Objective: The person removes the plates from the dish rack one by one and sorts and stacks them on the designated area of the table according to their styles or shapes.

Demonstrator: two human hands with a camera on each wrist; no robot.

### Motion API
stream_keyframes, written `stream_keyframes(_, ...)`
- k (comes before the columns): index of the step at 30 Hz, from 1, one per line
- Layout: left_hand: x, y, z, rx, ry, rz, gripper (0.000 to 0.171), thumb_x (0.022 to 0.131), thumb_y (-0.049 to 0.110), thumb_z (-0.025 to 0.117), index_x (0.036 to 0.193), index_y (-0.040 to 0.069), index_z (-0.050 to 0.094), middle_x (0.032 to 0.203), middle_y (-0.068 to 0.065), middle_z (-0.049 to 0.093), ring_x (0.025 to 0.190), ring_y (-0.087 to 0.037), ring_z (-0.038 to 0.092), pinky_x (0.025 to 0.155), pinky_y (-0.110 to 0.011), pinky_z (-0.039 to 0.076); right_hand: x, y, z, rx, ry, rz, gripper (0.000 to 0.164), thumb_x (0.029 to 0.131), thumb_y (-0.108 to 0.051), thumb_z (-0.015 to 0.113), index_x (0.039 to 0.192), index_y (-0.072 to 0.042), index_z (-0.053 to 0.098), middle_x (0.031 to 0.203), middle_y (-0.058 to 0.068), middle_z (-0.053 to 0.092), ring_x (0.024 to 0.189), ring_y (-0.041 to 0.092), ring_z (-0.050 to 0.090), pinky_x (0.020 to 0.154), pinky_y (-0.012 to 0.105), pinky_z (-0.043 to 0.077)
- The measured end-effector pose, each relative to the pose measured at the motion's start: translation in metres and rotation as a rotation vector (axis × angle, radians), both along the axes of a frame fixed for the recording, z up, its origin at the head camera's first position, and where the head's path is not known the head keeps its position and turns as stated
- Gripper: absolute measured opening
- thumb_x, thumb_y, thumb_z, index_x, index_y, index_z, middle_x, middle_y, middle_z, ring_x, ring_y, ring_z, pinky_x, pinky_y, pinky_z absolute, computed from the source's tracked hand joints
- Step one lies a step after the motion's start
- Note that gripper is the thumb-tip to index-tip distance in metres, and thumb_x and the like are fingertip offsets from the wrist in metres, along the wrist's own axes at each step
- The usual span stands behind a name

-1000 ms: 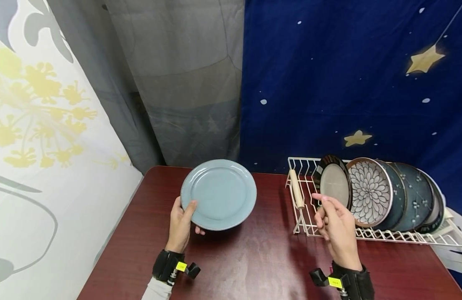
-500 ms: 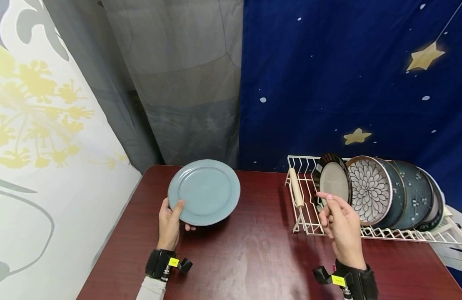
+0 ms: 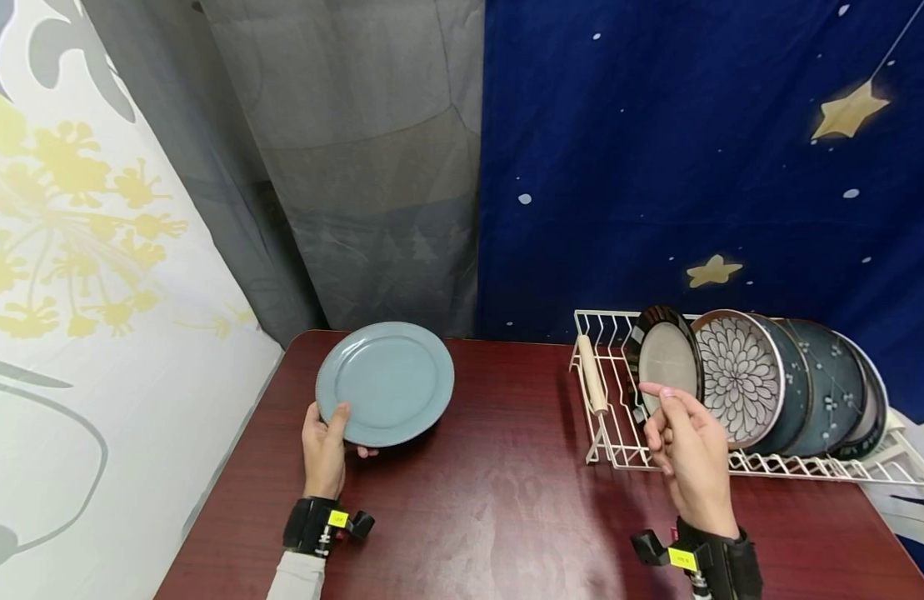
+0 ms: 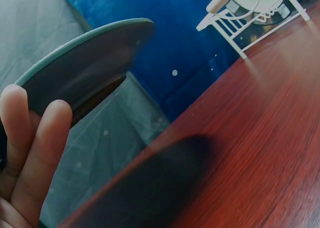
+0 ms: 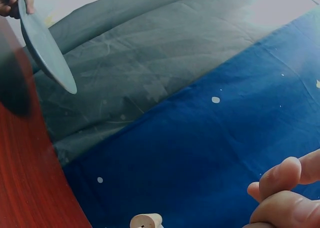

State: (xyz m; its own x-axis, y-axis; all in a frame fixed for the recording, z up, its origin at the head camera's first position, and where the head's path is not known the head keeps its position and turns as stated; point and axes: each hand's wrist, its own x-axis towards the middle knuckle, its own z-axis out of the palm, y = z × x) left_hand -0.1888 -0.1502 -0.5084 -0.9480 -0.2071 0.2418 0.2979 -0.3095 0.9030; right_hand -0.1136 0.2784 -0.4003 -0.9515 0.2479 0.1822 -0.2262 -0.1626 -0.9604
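Note:
My left hand (image 3: pixel 325 454) grips the light blue plate (image 3: pixel 387 383) by its near left rim, thumb on top and fingers beneath. In the left wrist view the plate's dark underside (image 4: pixel 90 68) shows above the table, its shadow spread on the wood below. My right hand (image 3: pixel 690 458) hovers at the front of the white wire dish rack (image 3: pixel 619 457), fingers loosely curled, index finger pointing left, holding nothing. It overlaps a black-rimmed plate (image 3: pixel 667 354) standing in the rack. Beside that plate stands a flower-patterned plate (image 3: pixel 739 375).
Several dark blue plates (image 3: pixel 829 392) lean farther right in the rack. A wooden handle (image 3: pixel 592 375) runs along the rack's left end. Reddish-brown tabletop (image 3: pixel 499 483) lies between the hands. Grey and blue curtains (image 3: pixel 626 167) hang behind the table, and a white patterned cloth (image 3: pixel 79 333) hangs at left.
The left hand has carried the light blue plate to the left, away from the rack. The right hand has drifted slightly right, its fingers still loosely curled.

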Motion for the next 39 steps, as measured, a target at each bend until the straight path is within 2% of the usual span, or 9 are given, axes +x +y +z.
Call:
stream_keyframes(10,-0.004,-0.015,-0.016,0.003,-0.006,0.062,0.04,0.096,0.011,0.048,0.125,-0.01,0.031,0.076,-0.023,0.065,0.036,-0.032,0.053,0.041,-0.051,0.049,0.0,0.002,0.001,0.0,0.013,-0.006,0.039,0.097,-0.019,0.046,0.123,0.011,0.046,0.052,0.003,0.047,0.032,0.012,0.03,0.024,0.031,0.016)
stream_keyframes(19,-0.012,-0.026,-0.035,0.006,-0.062,0.127,0.042,0.095,0.017,0.051,0.128,-0.003,0.035,0.083,-0.023,0.065,0.046,-0.031,0.06,0.041,-0.05,0.049,0.0,0.004,0.0,0.0,-0.008,-0.032,0.039,0.096,-0.019,0.048,0.123,0.01,0.047,0.052,0.003,0.047,0.032,0.01,0.032,0.024,0.032,0.015)
stream_keyframes(27,-0.014,-0.03,-0.041,0.008,-0.071,0.111,0.044,0.095,0.019,0.05,0.128,-0.005,0.033,0.084,-0.029,0.063,0.043,-0.036,0.058,0.047,-0.049,0.052,0.0,0.005,-0.001,-0.002,0.0,-0.025,0.04,0.097,-0.019,0.047,0.124,0.011,0.046,0.051,0.003,0.046,0.032,0.011,0.03,0.024,0.031,0.015)
stream_keyframes(39,-0.015,-0.03,-0.043,0.026,-0.109,0.113,0.043,0.096,0.019,0.049,0.127,-0.004,0.028,0.078,-0.03,0.062,0.046,-0.036,0.061,0.052,-0.048,0.053,0.001,0.006,-0.001,-0.006,0.017,-0.024,0.04,0.097,-0.018,0.047,0.124,0.011,0.045,0.051,0.003,0.046,0.032,0.012,0.029,0.025,0.033,0.013)
